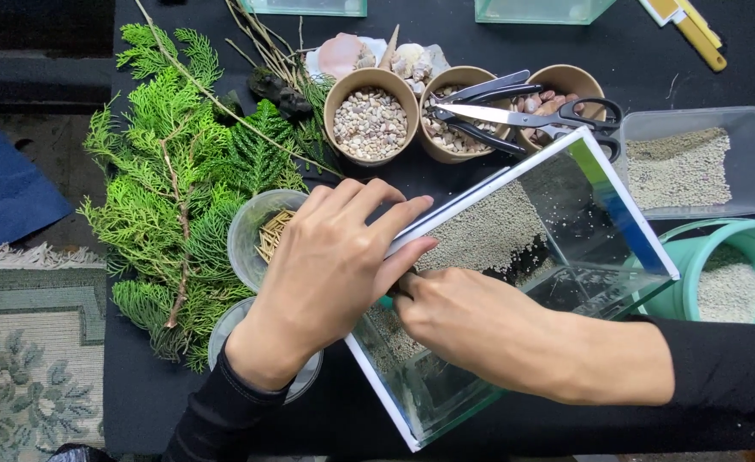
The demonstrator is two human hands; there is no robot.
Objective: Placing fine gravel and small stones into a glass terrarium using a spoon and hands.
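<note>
Left hand (pixel 330 274) grips the glass tank (pixel 604 257) rim; right hand (pixel 459 321) presses inside; three paper cups (pixel 371 115) stand behind the tank.

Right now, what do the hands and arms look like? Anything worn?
Both hands are bare: no gloves, rings or watch in view. The left hand and right hand each come out of a long black sleeve. The left cuff is ribbed and snug; the right sleeve is pushed up the forearm.
</note>
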